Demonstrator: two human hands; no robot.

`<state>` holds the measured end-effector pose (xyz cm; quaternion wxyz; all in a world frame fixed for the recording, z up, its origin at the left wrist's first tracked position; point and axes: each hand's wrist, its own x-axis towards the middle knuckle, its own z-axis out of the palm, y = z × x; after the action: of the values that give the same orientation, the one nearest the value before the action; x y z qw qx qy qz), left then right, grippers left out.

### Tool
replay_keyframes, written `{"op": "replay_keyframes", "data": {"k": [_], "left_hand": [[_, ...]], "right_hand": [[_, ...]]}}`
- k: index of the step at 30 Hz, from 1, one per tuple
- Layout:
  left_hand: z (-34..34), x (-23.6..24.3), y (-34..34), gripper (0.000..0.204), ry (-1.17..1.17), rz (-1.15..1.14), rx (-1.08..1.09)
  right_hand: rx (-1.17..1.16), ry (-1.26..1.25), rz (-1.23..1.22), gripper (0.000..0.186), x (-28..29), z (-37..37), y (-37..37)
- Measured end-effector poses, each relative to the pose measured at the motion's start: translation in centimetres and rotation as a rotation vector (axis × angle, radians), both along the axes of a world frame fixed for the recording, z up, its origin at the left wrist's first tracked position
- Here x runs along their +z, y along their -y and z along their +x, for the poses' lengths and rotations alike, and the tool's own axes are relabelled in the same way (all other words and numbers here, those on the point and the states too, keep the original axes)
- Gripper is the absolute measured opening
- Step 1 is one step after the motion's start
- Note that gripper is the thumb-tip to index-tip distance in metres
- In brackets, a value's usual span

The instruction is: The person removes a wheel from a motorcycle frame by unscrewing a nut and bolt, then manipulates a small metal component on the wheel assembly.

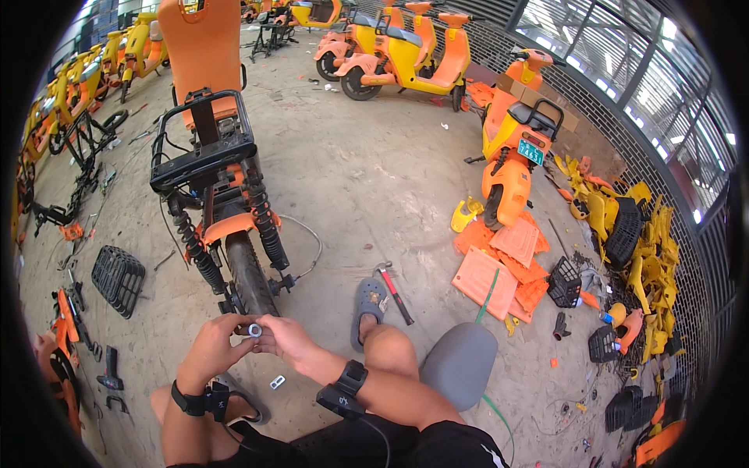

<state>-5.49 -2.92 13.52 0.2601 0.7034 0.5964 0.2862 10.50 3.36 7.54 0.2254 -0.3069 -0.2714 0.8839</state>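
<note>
In front of the rear wheel (248, 273) of a partly stripped orange scooter (204, 58), my two hands meet. Between the fingers is a short silver metal socket (254, 330), its round hollow end facing me. My left hand (214, 348) curls round it from the left, thumb and fingertips closed on it. From the other side my right hand (290, 342) pinches it, and its far fingers are partly hidden. A black rear rack (204, 148) and two black spring shocks (265, 226) stand just beyond the hands.
A claw hammer with a red-black handle (396, 295) lies near my shoe (369, 308). Right of it are a grey seat (462, 365) and orange panels (485, 277). A black basket (118, 281) and a cordless tool (110, 370) lie left. Another scooter (507, 179) stands beyond the panels.
</note>
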Motion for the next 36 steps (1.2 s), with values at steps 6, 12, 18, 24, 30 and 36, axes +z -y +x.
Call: {"op": "replay_keyframes", "data": {"k": [6,12,18,24,30,36], "left_hand": [[-0.4,-0.1,0.5,0.036,-0.078,0.004,0.011],[-0.4,-0.6,0.2,0.035,-0.036,0.109,-0.040],[-0.6,-1.4,0.1,0.031,-0.054,0.086,-0.081],[-0.4,-0.2,-0.2,0.029,-0.057,0.046,0.028],[-1.1,-1.6,0.0,0.033,-0.014,0.112,-0.029],[-0.6,-2.2,-0.5,0.016,-0.022,0.161,0.049]], "right_hand": [[0.016,-0.006,-0.019,0.032,0.5,-0.8,0.5],[0.016,-0.067,-0.059,0.035,-0.5,-0.5,0.0],[0.004,0.021,-0.075,0.036,-0.4,-0.4,0.3],[0.031,-0.026,-0.050,0.035,0.3,-0.6,-0.2],[0.116,0.054,-0.010,0.034,0.7,-0.2,-0.2],[0.023,0.114,0.129,0.030,-0.3,0.6,0.0]]}}
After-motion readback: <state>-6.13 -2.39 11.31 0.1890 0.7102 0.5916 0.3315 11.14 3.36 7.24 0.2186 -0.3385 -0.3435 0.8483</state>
